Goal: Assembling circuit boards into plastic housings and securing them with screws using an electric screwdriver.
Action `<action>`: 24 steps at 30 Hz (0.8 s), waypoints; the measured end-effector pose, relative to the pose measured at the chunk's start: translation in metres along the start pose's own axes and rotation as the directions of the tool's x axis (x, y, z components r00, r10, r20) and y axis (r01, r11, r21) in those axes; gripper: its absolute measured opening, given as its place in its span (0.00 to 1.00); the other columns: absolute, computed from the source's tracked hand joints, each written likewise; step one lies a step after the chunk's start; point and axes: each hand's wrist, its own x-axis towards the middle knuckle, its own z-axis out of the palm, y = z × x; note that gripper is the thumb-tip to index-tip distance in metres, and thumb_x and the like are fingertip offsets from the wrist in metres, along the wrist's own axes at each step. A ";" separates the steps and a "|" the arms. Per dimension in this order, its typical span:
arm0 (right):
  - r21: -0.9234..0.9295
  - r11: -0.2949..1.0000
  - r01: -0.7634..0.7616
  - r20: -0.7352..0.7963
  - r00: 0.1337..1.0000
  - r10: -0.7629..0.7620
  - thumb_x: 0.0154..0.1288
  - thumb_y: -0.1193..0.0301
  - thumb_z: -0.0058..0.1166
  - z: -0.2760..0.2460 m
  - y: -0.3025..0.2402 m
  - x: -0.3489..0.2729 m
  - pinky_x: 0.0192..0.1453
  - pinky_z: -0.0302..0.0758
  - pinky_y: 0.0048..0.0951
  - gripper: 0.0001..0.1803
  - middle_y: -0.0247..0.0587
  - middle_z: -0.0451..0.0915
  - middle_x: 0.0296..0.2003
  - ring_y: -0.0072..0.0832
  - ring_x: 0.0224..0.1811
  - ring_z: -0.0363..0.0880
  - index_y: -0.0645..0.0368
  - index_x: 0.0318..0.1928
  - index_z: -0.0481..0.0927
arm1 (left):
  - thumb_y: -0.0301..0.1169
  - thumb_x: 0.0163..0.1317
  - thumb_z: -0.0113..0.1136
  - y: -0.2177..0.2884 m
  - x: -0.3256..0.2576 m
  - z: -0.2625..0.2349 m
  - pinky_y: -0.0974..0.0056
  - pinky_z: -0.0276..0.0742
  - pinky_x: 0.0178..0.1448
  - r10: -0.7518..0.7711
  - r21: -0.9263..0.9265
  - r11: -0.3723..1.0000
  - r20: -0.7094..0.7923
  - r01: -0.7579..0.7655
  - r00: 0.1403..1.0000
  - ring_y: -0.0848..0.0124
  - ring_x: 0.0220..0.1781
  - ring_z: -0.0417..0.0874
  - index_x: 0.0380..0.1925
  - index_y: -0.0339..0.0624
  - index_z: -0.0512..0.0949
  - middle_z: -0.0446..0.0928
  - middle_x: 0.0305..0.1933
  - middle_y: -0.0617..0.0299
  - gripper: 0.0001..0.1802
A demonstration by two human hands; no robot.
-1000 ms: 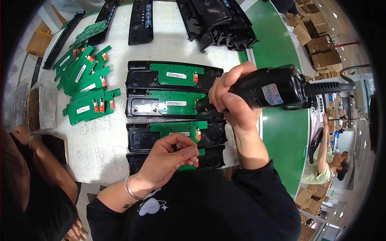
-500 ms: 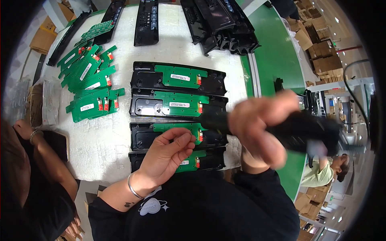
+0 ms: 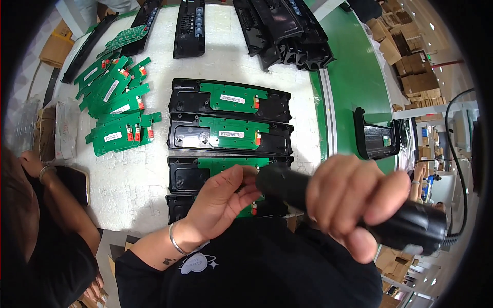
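Observation:
My right hand [image 3: 354, 200] grips a black electric screwdriver [image 3: 411, 226], held sideways with its front end pointing left toward my left hand [image 3: 221, 197]. My left hand rests with spread fingers on the nearest black plastic panel [image 3: 177, 205], touching its green circuit board near the screwdriver's front end. A second panel with a green board [image 3: 185, 177] lies just beyond it. Two more black panels with green boards [image 3: 231, 97], [image 3: 226, 134] lie farther away in the same column.
A loose pile of green circuit boards [image 3: 115, 102] lies at the left of the white table. Black housings [image 3: 287, 31] are stacked at the far edge. A green conveyor [image 3: 359, 77] carrying a black panel [image 3: 377, 136] runs on the right. Another person [image 3: 41, 231] sits at my left.
My right hand has swung the screwdriver down from over the upper panels to the nearest panels, close to the camera. My left hand has stayed on the nearest panel.

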 end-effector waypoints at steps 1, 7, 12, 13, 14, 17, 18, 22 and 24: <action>-0.058 0.998 -0.014 -0.095 0.995 0.009 0.52 0.75 0.54 0.002 0.010 -0.004 0.15 0.64 0.19 0.13 0.27 0.70 0.14 0.17 0.11 0.68 0.54 0.36 0.63 | 0.35 0.66 0.45 -0.001 0.001 0.004 0.69 0.73 0.52 -0.003 0.000 1.000 0.003 0.003 1.000 0.72 0.45 0.75 0.45 0.34 0.70 0.74 0.44 0.57 0.16; -0.027 0.959 -0.282 -0.400 0.882 0.248 0.50 0.75 0.51 0.000 0.063 -0.003 0.20 0.61 0.24 0.15 0.34 0.64 0.15 0.21 0.13 0.58 0.59 0.38 0.63 | 0.31 0.68 0.41 -0.004 -0.006 0.003 0.66 0.67 0.61 -0.047 0.172 0.982 -0.177 0.078 0.983 0.61 0.57 0.71 0.51 0.27 0.65 0.69 0.53 0.48 0.18; -0.020 0.960 -0.280 -0.355 0.899 0.255 0.50 0.75 0.50 -0.006 0.074 -0.005 0.20 0.61 0.24 0.14 0.35 0.65 0.15 0.21 0.13 0.60 0.61 0.37 0.63 | 0.29 0.67 0.41 0.005 -0.012 -0.002 0.65 0.70 0.58 -0.108 0.231 0.964 -0.115 0.133 0.987 0.60 0.54 0.74 0.52 0.31 0.65 0.72 0.50 0.48 0.17; -0.020 0.959 -0.282 -0.354 0.899 0.257 0.50 0.75 0.50 -0.006 0.074 -0.004 0.20 0.61 0.24 0.14 0.35 0.65 0.15 0.21 0.13 0.60 0.61 0.37 0.63 | 0.29 0.67 0.41 0.006 -0.013 -0.003 0.65 0.70 0.58 -0.108 0.230 0.964 -0.116 0.133 0.987 0.60 0.54 0.74 0.52 0.31 0.65 0.72 0.50 0.48 0.17; -0.027 0.958 -0.287 -0.354 0.899 0.259 0.49 0.76 0.49 -0.005 0.076 -0.004 0.20 0.61 0.24 0.14 0.35 0.65 0.15 0.21 0.13 0.60 0.60 0.37 0.63 | 0.30 0.67 0.42 0.006 -0.013 -0.003 0.65 0.72 0.55 -0.122 0.251 0.957 -0.107 0.146 0.987 0.61 0.51 0.76 0.51 0.31 0.66 0.73 0.48 0.49 0.16; -0.105 0.949 -0.299 -0.320 0.913 0.252 0.48 0.78 0.49 -0.007 0.079 -0.003 0.20 0.62 0.24 0.13 0.35 0.65 0.15 0.21 0.13 0.60 0.60 0.35 0.62 | 0.31 0.66 0.45 0.008 -0.013 -0.003 0.68 0.75 0.48 -0.133 0.285 0.945 -0.123 0.164 0.983 0.63 0.46 0.79 0.47 0.32 0.69 0.76 0.43 0.51 0.14; -0.173 0.938 -0.300 -0.285 0.927 0.244 0.48 0.79 0.48 -0.009 0.079 -0.002 0.20 0.63 0.24 0.12 0.36 0.65 0.15 0.21 0.13 0.60 0.60 0.34 0.62 | 0.32 0.66 0.46 0.009 -0.012 -0.003 0.70 0.77 0.44 -0.128 0.299 0.939 -0.147 0.168 0.981 0.65 0.42 0.80 0.44 0.32 0.71 0.77 0.40 0.52 0.14; -0.345 0.869 -0.355 -0.218 0.931 0.293 0.47 0.82 0.47 -0.008 0.081 -0.001 0.20 0.65 0.23 0.12 0.37 0.66 0.15 0.21 0.14 0.62 0.60 0.32 0.61 | 0.34 0.65 0.48 0.014 -0.016 -0.009 0.75 0.73 0.34 -0.168 0.317 0.926 -0.136 0.204 0.976 0.74 0.31 0.79 0.39 0.33 0.74 0.77 0.31 0.58 0.13; -0.451 0.821 -0.351 -0.202 0.936 0.288 0.46 0.83 0.46 -0.006 0.080 0.001 0.21 0.65 0.23 0.12 0.37 0.66 0.15 0.21 0.14 0.62 0.60 0.31 0.61 | 0.34 0.65 0.49 0.014 -0.016 -0.007 0.77 0.67 0.30 -0.098 0.368 0.915 -0.200 0.167 0.975 0.80 0.26 0.73 0.39 0.33 0.75 0.74 0.26 0.64 0.14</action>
